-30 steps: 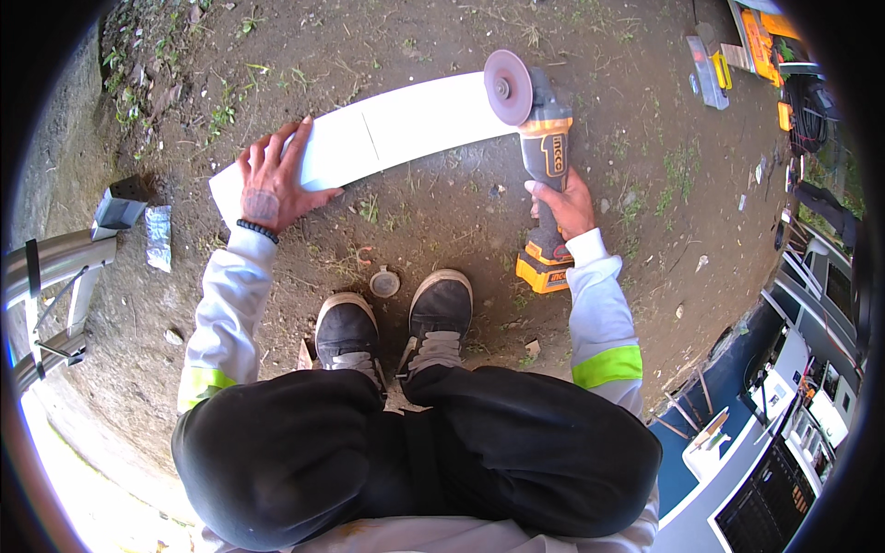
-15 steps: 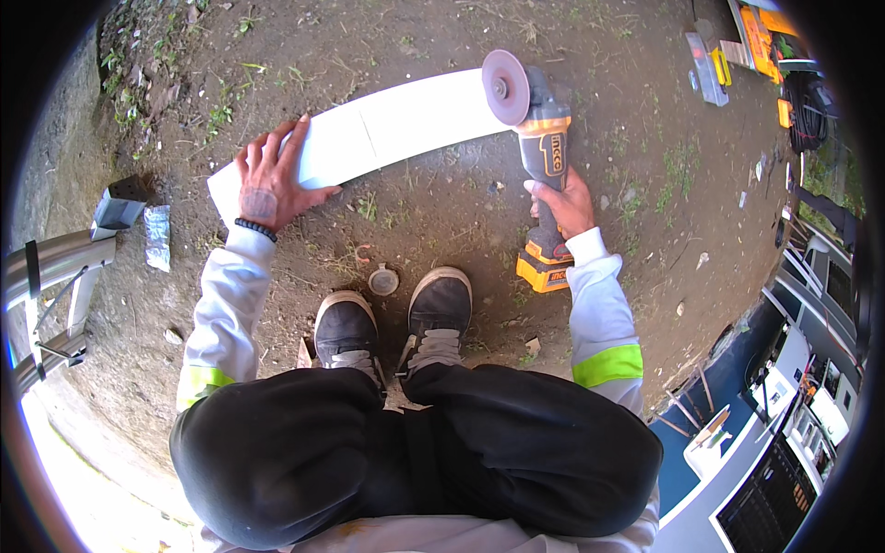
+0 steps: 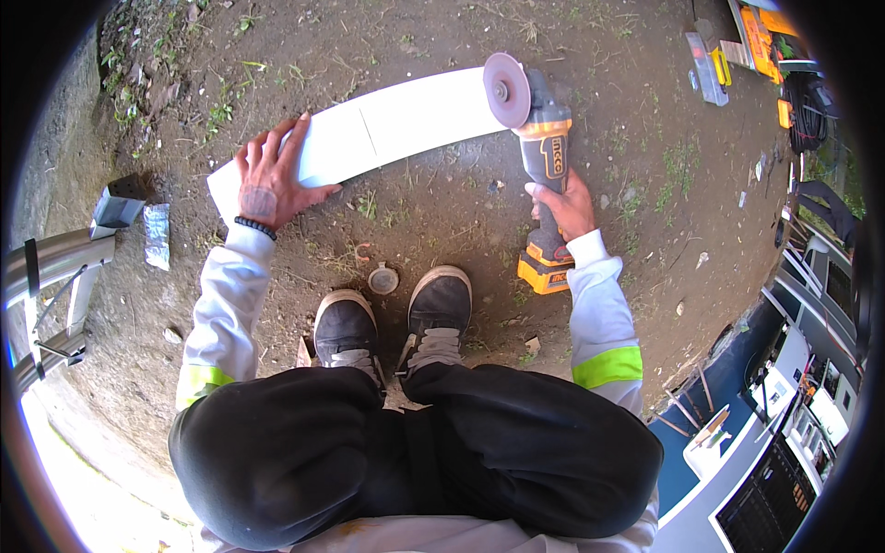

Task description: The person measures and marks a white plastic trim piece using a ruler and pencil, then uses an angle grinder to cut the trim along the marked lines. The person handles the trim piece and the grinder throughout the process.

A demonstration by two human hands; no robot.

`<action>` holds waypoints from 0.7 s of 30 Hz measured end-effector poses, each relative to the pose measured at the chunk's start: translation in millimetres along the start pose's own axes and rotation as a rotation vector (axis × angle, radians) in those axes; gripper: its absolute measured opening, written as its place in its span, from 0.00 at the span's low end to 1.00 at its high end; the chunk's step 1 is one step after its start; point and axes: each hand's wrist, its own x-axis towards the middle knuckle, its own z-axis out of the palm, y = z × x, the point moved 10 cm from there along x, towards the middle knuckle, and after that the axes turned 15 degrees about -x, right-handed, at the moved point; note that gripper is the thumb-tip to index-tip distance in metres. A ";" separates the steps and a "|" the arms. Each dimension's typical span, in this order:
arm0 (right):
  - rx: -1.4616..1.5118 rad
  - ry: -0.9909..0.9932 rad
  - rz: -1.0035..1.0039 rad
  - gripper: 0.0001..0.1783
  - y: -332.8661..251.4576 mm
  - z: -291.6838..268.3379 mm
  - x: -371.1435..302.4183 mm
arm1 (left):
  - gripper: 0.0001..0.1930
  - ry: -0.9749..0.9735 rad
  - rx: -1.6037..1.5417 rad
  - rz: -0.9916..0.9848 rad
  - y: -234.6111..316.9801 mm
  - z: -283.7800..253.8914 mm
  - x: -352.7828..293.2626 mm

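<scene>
A long white panel (image 3: 424,109) lies on the bare ground, looking curved, with a thin dark line across its middle. My left hand (image 3: 275,175) spans its left part, fingers reaching to the far edge and thumb at the near edge. In my right hand (image 3: 567,205) is a cordless angle grinder (image 3: 546,152), orange and grey, gripped round its body with the battery end toward me. Its reddish cutting disc (image 3: 509,90) stands at the panel's right end. Whether the disc touches the panel, I cannot tell.
My two shoes (image 3: 439,304) stand near a small round lid (image 3: 383,279). At left are a metal ladder (image 3: 69,267), a grey metal piece (image 3: 118,201) and a silver packet (image 3: 158,237). Toward the far right lie a clear plastic box (image 3: 708,72), orange cases (image 3: 758,41) and a coiled black cable (image 3: 808,111).
</scene>
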 end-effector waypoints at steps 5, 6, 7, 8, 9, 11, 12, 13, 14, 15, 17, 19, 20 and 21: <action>0.001 0.000 0.006 0.24 0.1 0.4 -1.8 | 0.62 0.005 0.000 0.008 1.0 -0.6 0.4; 0.002 -0.003 0.006 0.24 0.1 0.5 -2.2 | 0.62 0.000 -0.003 0.003 0.7 -0.5 0.6; 0.004 -0.006 0.017 0.24 1.3 0.5 -2.8 | 0.62 -0.005 -0.007 -0.002 0.3 -0.4 0.6; -0.004 -0.008 0.003 0.24 0.3 0.4 -3.6 | 0.62 -0.010 -0.011 -0.007 0.2 -0.1 0.7; -0.012 -0.010 0.000 0.23 0.3 0.1 -4.5 | 0.62 -0.010 -0.008 -0.007 0.5 -0.4 0.9; -0.018 -0.014 -0.009 0.22 0.4 0.0 -5.6 | 0.62 -0.009 -0.002 -0.007 1.2 -0.9 0.9; -0.017 -0.015 -0.014 0.22 0.3 0.1 -5.9 | 0.62 -0.008 0.002 -0.007 1.6 -1.1 0.9; -0.015 -0.016 -0.019 0.22 0.2 0.4 -6.3 | 0.62 -0.006 0.005 -0.006 1.9 -1.4 1.0; -0.013 -0.017 -0.019 0.22 0.5 0.7 -6.6 | 0.62 -0.004 0.009 -0.006 2.1 -1.6 1.1; -0.011 -0.018 -0.020 0.22 0.6 1.1 -6.9 | 0.62 -0.006 0.009 -0.008 2.0 -1.6 1.1; -0.009 -0.017 -0.019 0.22 0.7 1.1 -7.8 | 0.62 -0.009 0.007 -0.012 1.5 -1.3 0.9; -0.004 -0.015 -0.015 0.22 0.9 0.7 -9.0 | 0.61 -0.003 0.004 -0.006 1.9 -1.5 1.0; -0.008 -0.012 -0.016 0.22 0.7 0.3 -9.4 | 0.61 0.000 0.002 -0.003 2.0 -1.6 1.1; -0.008 -0.011 -0.016 0.22 0.7 0.1 -9.9 | 0.61 0.000 0.002 -0.003 1.8 -1.5 1.0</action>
